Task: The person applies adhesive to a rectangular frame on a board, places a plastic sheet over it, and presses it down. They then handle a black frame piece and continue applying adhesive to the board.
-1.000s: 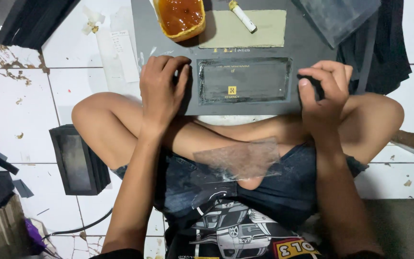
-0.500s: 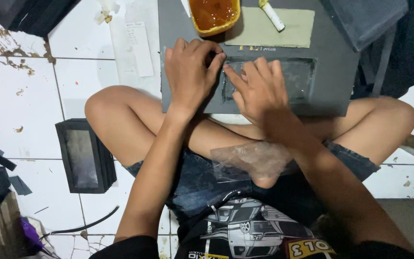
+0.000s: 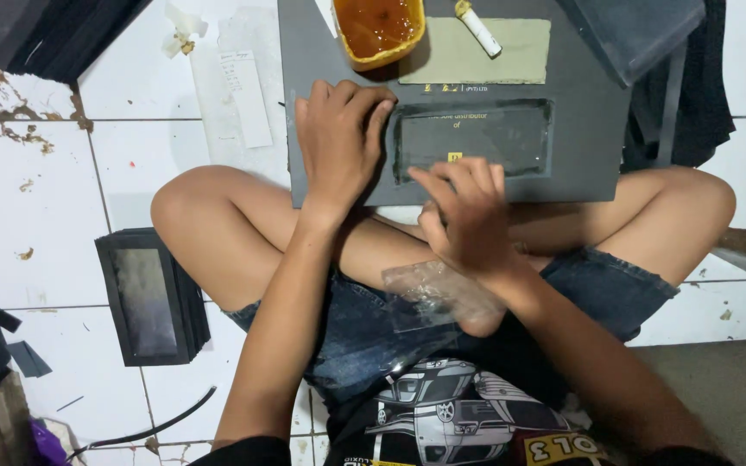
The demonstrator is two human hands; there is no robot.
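A: What is being held?

B: Nothing is gripped. The left hand (image 3: 338,138) is laid flat, fingers spread, on the dark grey board (image 3: 580,147), just left of the clear window panel (image 3: 474,138) set into it. The right hand (image 3: 464,216) is pressed on the panel's lower edge, fingertips (image 3: 455,173) extended over the film, palm down and unclenched.

A: Where is the board?

B: It is rested across the crossed bare legs, its far part over the white tiled floor (image 3: 28,173).

A: What is found on it?

B: A yellow tub of amber glue (image 3: 379,28) is seen just beyond the left hand, almost touching the fingertips. A pale green sheet (image 3: 511,60) lies beside the tub, and a small white stick (image 3: 478,28) is laid on it.

A: And around?

B: A crumpled clear plastic piece (image 3: 429,293) is seen on the lap, just under the right wrist. A stack of dark window frames (image 3: 148,298) is stood on the floor beside the left knee. White paper strips (image 3: 239,86) lie left of the board. More dark sheets (image 3: 641,30) overlap its far right corner.
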